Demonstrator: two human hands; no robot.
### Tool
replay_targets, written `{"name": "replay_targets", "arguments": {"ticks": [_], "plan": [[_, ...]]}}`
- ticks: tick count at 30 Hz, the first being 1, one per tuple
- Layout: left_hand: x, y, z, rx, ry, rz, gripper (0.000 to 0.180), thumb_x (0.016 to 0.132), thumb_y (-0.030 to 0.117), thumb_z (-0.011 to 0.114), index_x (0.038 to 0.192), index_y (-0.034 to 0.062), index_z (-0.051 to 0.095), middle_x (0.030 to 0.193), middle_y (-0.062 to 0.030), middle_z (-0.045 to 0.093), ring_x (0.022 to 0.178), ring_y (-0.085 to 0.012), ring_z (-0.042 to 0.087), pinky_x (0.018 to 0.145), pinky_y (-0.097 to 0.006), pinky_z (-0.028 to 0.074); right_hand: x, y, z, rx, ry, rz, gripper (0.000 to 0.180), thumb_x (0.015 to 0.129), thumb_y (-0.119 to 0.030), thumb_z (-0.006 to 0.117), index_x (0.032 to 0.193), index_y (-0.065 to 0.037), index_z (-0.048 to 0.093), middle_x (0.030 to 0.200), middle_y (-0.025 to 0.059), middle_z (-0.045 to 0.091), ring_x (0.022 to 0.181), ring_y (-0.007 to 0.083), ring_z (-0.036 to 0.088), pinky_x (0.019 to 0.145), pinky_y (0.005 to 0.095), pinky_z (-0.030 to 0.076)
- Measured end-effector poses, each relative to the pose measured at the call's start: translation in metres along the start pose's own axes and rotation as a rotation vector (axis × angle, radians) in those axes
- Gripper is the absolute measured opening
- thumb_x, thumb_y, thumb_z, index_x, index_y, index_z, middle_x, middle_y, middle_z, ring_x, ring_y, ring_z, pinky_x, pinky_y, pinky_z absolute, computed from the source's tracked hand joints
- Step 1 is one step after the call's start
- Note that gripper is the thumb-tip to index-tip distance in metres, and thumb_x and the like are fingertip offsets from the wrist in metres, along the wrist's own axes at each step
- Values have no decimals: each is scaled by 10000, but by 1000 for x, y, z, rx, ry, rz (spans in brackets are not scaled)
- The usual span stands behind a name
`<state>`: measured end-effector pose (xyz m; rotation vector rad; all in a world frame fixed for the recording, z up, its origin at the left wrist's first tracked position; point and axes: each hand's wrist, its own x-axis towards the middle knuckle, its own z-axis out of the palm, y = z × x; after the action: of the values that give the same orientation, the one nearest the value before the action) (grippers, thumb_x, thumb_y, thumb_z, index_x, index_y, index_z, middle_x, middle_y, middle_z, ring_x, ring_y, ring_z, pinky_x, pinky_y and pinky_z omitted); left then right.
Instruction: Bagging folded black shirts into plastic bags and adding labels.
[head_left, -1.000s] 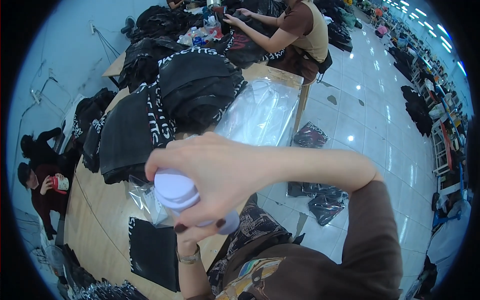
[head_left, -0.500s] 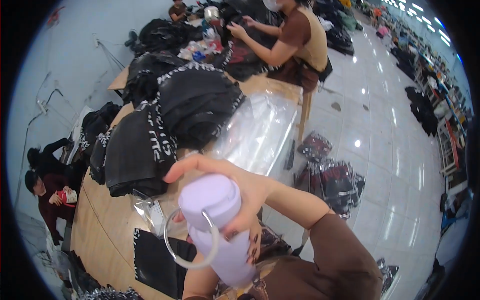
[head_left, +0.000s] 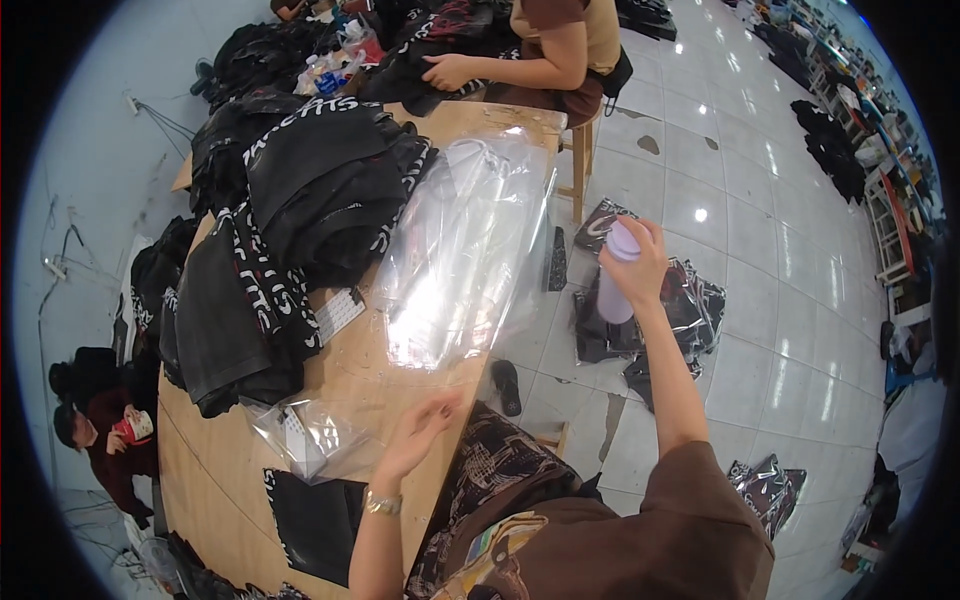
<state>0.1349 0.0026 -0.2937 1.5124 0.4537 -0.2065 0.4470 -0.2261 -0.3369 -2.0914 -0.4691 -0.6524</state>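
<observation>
My right hand point(head_left: 646, 268) is wrapped round a lilac bottle point(head_left: 614, 300) with a loop handle at its lid. The bottle is held upright, out past the table's right edge, above bagged dark garments on the floor. My left hand point(head_left: 418, 432), with a watch on its wrist, is raised by the table's near edge. Its fingers are stretched out, with nothing in them. Nearby on the wooden table point(head_left: 215, 440) lie a crumpled clear bag with a white card point(head_left: 304, 442) and a folded black garment point(head_left: 315, 525).
Piles of black garments with white lettering point(head_left: 325, 190) fill the table's left and far parts. A stack of clear plastic bags point(head_left: 455, 260) lies beside them. A person point(head_left: 560, 60) works at the far end. Another person holding a red container point(head_left: 134, 428) is at left. Bagged garments point(head_left: 690, 310) lie on the tiled floor.
The bottle has gone from close in front of me, with both hands at it, out to the right in my right hand. My left hand has come off it. The view has shifted.
</observation>
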Motion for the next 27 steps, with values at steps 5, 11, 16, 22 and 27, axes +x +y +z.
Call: {"name": "replay_targets", "arguments": {"ticks": [5, 11, 16, 22, 27], "plan": [[-69, -10, -44, -116, 341, -41, 339, 898, 117, 470, 1222, 18, 466, 1159, -121, 545, 1045, -235, 563, 853, -326, 462, 5, 85, 75, -148, -70, 78, 511, 579, -189, 706, 1074, -119, 600, 1064, 157, 523, 901, 343, 581, 771, 401, 490], [-114, -9, -59, -349, 688, 46, 381, 909, 260, 525, 1183, 0, 480, 1101, -138, 570, 969, -238, 592, 786, -316, 487, -5, 103, 133, -192, -331, 124, 585, 601, -200, 718, 1154, -119, 547, 1077, 167, 489, 910, 363, 571, 779, 414, 489], [-130, -21, -61, -418, 767, 53, 381, 914, 286, 516, 1167, 3, 489, 1070, -123, 584, 944, -232, 599, 756, -314, 496, -1, 80, 143, -111, -323, 73, 574, 610, -188, 726, 1149, -126, 538, 1065, 156, 483, 909, 359, 569, 751, 422, 495], [-133, -29, -60, -417, 827, -2, 383, 920, 308, 501, 1152, 4, 497, 1064, -115, 584, 938, -229, 598, 755, -315, 496, 11, 55, 139, -31, -48, -84, 530, 607, -205, 733, 1102, -129, 561, 1032, 130, 493, 859, 326, 578, 706, 408, 502], [-135, -39, -59, -398, 861, -44, 394, 938, 341, 453, 1143, 9, 508, 1050, -111, 590, 911, -212, 602, 744, -302, 493, 6, 53, 131, -88, 11, -121, 503, 600, -216, 740, 1071, -130, 586, 995, 118, 514, 825, 301, 588, 672, 388, 508]]}}
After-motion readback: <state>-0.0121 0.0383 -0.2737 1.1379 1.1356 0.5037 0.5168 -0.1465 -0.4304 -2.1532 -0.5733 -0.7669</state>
